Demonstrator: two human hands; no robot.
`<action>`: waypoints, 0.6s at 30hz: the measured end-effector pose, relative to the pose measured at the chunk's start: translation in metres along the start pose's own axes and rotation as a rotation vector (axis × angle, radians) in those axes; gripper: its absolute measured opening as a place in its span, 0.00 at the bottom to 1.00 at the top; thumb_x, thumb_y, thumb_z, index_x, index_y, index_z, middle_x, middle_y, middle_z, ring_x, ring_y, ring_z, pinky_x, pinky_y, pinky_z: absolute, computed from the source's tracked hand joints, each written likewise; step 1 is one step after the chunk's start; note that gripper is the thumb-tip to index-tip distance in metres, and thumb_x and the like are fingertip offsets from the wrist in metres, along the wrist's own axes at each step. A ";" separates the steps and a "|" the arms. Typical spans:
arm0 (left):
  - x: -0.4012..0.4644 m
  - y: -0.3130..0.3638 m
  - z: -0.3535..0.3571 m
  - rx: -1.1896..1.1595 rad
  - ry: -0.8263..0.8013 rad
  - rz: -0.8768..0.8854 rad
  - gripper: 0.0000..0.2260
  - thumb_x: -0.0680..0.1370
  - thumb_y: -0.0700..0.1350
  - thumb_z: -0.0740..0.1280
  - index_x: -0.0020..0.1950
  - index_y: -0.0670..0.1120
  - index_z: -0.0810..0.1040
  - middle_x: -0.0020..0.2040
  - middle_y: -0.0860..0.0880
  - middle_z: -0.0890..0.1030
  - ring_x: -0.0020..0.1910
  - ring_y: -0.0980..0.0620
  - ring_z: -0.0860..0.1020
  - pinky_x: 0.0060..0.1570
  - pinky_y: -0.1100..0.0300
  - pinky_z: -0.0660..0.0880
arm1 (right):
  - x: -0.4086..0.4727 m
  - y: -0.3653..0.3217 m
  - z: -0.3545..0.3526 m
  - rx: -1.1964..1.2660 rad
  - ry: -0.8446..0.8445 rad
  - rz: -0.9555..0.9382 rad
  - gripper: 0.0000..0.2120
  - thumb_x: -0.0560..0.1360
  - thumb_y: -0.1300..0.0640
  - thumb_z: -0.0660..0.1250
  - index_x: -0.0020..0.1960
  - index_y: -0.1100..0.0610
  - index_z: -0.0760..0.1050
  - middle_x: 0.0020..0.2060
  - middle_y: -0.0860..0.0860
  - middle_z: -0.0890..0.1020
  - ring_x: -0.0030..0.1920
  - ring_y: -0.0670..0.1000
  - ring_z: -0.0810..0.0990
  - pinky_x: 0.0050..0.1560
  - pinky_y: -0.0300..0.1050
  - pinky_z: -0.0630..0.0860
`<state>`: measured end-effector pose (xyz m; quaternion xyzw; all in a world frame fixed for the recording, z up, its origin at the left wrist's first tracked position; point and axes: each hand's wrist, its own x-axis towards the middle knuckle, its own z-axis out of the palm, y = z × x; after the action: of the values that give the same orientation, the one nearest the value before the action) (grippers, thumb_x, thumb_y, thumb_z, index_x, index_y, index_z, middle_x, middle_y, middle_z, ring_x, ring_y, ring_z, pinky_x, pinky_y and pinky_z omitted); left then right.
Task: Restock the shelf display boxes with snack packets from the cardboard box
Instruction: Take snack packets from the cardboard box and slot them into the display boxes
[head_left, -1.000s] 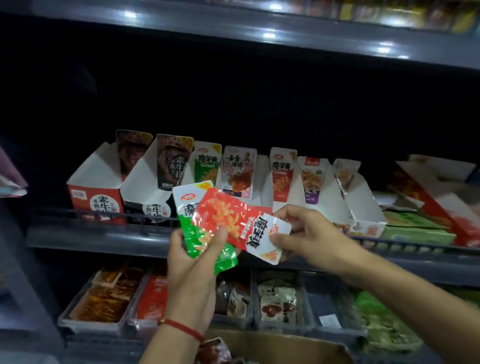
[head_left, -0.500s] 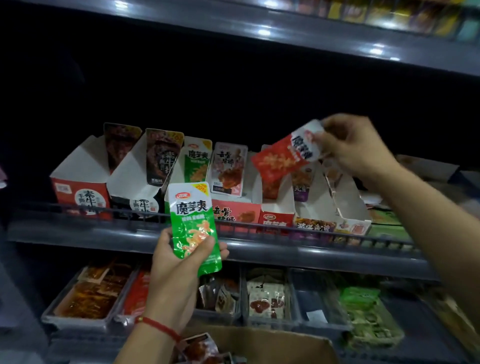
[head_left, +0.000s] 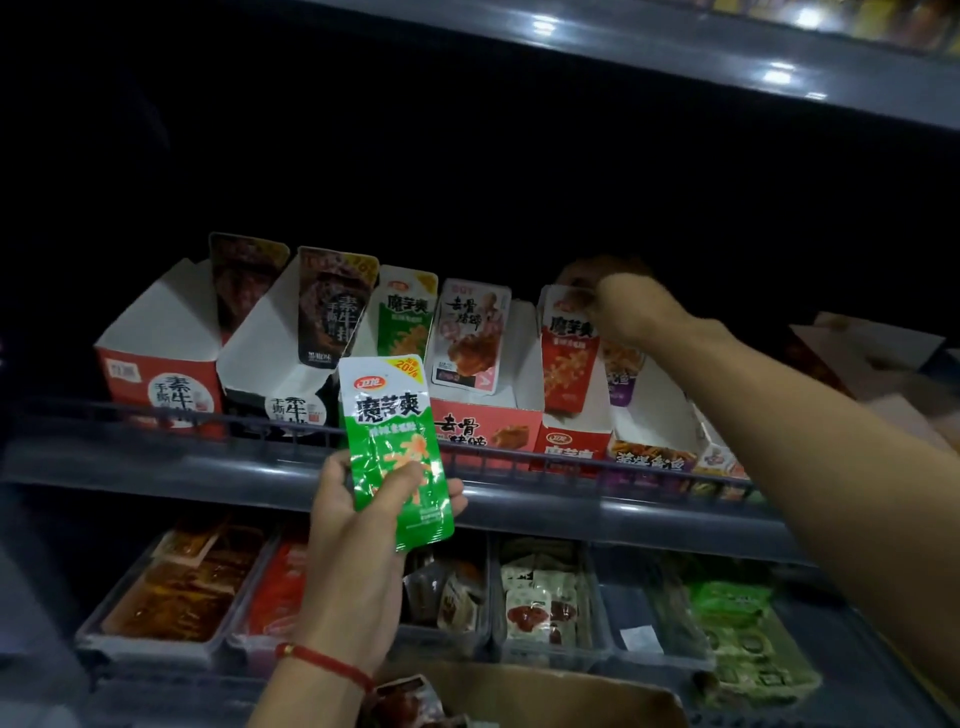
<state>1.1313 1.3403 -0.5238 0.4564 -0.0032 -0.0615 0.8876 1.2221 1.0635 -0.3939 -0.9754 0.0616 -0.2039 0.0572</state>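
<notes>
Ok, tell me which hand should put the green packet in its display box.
Left, probably: the left hand already grips the green packet just below its green box; the right hand is at the red packet.

dark gap above display boxes (head_left: 483, 415) seemingly open, wire rail (head_left: 519, 460) fronting
</notes>
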 end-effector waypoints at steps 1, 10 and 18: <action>0.000 0.000 0.000 -0.001 0.001 -0.002 0.14 0.78 0.35 0.68 0.62 0.45 0.74 0.53 0.36 0.85 0.46 0.34 0.86 0.49 0.44 0.81 | 0.000 0.000 0.008 0.015 0.005 -0.001 0.18 0.82 0.56 0.64 0.71 0.48 0.71 0.69 0.55 0.74 0.63 0.60 0.77 0.64 0.56 0.76; -0.003 0.001 0.002 0.008 -0.009 0.016 0.13 0.78 0.35 0.69 0.60 0.46 0.74 0.52 0.39 0.86 0.46 0.34 0.86 0.51 0.42 0.81 | 0.016 0.013 0.028 -0.024 0.094 0.016 0.14 0.82 0.54 0.64 0.67 0.46 0.74 0.67 0.55 0.75 0.63 0.60 0.77 0.63 0.57 0.77; -0.003 0.000 0.005 0.017 -0.020 0.017 0.13 0.78 0.35 0.69 0.61 0.45 0.74 0.52 0.40 0.86 0.46 0.35 0.86 0.52 0.41 0.81 | 0.028 0.012 0.032 -0.089 0.036 0.061 0.13 0.82 0.53 0.64 0.66 0.48 0.75 0.63 0.56 0.78 0.60 0.60 0.78 0.61 0.56 0.78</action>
<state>1.1279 1.3369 -0.5206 0.4635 -0.0165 -0.0583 0.8840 1.2594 1.0504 -0.4137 -0.9708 0.1011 -0.2166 0.0187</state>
